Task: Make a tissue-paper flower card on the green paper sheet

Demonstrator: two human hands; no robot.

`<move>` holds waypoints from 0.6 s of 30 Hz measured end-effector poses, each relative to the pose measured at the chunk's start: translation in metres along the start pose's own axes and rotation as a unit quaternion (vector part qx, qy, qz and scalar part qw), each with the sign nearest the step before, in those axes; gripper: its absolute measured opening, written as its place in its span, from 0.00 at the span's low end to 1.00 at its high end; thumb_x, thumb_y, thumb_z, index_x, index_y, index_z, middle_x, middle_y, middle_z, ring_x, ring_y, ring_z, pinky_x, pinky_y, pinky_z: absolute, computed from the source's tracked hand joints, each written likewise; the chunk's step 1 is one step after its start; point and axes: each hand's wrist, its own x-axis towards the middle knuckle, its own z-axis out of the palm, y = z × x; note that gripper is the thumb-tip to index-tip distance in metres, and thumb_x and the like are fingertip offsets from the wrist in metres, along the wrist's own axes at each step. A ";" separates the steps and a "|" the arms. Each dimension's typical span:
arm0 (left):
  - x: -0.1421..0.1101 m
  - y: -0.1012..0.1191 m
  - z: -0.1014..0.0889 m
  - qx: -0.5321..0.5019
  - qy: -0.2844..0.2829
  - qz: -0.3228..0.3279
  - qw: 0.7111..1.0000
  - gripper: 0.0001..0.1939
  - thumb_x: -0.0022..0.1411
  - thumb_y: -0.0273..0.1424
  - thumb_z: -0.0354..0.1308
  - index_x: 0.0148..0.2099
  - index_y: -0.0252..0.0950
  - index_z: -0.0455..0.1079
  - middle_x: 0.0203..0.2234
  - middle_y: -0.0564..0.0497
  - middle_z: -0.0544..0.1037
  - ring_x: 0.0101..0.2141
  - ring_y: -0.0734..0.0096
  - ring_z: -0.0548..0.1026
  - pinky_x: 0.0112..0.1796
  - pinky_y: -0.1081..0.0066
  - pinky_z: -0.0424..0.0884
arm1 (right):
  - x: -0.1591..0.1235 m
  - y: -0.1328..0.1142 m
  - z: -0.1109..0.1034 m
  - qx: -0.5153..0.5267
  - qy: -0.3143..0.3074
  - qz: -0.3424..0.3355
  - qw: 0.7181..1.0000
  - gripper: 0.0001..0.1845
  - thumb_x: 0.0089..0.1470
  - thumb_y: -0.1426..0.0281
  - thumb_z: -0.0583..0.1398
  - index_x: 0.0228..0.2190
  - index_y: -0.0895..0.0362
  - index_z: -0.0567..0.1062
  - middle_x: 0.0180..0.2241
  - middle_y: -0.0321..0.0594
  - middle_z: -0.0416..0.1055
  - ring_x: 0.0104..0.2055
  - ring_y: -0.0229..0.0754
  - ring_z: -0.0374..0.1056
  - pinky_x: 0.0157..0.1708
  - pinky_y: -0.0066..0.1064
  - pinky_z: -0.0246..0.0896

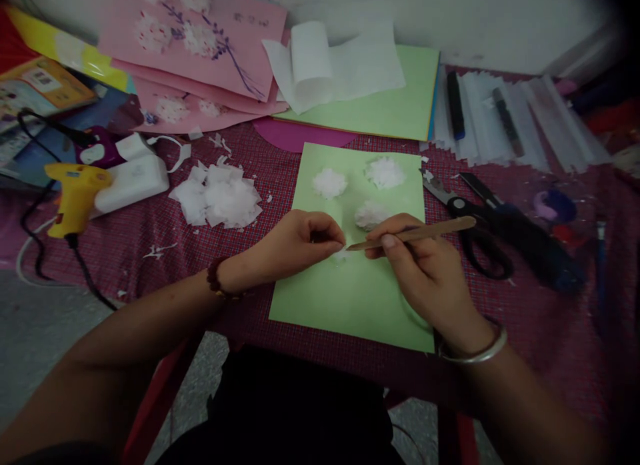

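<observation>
A sheet of green paper (345,305) lies in front of me with three fluffy white paper flowers (385,172) on its upper half. My right hand (425,272) grips a flat wooden stick (440,230) like a pen, its tip pointing left and down over the sheet. Close to that tip, my left hand (305,242) has thumb and forefinger pinched together. A small white bit of paper (341,255) shows just under the left fingertips; whether they hold it is unclear. To the left sits a heap of white paper squares (220,195).
A yellow glue gun (75,195) and a white power strip (135,182) with cords stand at left. Scissors (483,242) and a dark-handled tool (535,242) lie at right. Pink flower pictures (240,32), a paper roll (313,62) and plastic strips (480,118) line the back.
</observation>
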 end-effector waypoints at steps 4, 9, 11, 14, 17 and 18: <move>0.003 -0.007 0.004 0.073 0.031 0.049 0.996 0.05 0.56 0.22 0.58 0.32 0.32 0.75 0.26 0.54 0.76 0.28 0.79 0.72 0.29 0.78 0.65 | 0.000 -0.006 -0.003 0.006 0.033 -0.008 0.999 0.11 0.63 0.72 0.54 0.31 0.55 0.75 0.33 0.37 0.72 0.33 0.38 0.71 0.33 0.34 0.64; 0.004 -0.006 0.004 0.104 0.036 0.062 0.992 0.05 0.57 0.21 0.58 0.31 0.32 0.75 0.26 0.53 0.75 0.27 0.79 0.72 0.29 0.77 0.64 | 0.000 -0.013 -0.004 0.013 0.049 -0.036 0.998 0.14 0.63 0.74 0.54 0.29 0.54 0.76 0.33 0.37 0.73 0.35 0.38 0.70 0.35 0.33 0.65; 0.004 -0.006 0.004 0.101 0.037 0.063 0.992 0.06 0.57 0.21 0.58 0.31 0.32 0.75 0.26 0.53 0.75 0.27 0.78 0.72 0.29 0.77 0.64 | 0.000 -0.012 -0.002 0.007 0.032 -0.050 0.998 0.13 0.62 0.74 0.54 0.29 0.54 0.76 0.33 0.38 0.73 0.36 0.39 0.70 0.36 0.34 0.65; 0.005 -0.008 0.004 0.104 0.039 0.063 0.992 0.05 0.56 0.21 0.58 0.31 0.32 0.75 0.26 0.53 0.76 0.28 0.77 0.73 0.29 0.76 0.65 | 0.000 -0.008 0.000 -0.006 0.011 -0.063 0.998 0.11 0.62 0.74 0.54 0.31 0.54 0.75 0.33 0.38 0.73 0.36 0.40 0.70 0.36 0.35 0.65; 0.006 -0.010 0.004 0.104 0.043 0.064 0.992 0.05 0.58 0.24 0.58 0.33 0.32 0.75 0.27 0.52 0.76 0.28 0.77 0.72 0.30 0.75 0.65 | 0.000 -0.006 0.003 -0.013 -0.007 -0.064 0.998 0.09 0.62 0.74 0.54 0.34 0.54 0.74 0.34 0.38 0.72 0.37 0.41 0.70 0.37 0.36 0.65; 0.006 -0.010 0.003 0.099 0.052 0.065 0.992 0.05 0.59 0.25 0.57 0.35 0.32 0.75 0.26 0.52 0.76 0.28 0.77 0.72 0.29 0.75 0.65 | 0.000 -0.006 0.004 -0.016 -0.013 -0.064 0.998 0.09 0.62 0.74 0.54 0.35 0.54 0.73 0.34 0.38 0.72 0.37 0.41 0.70 0.37 0.36 0.65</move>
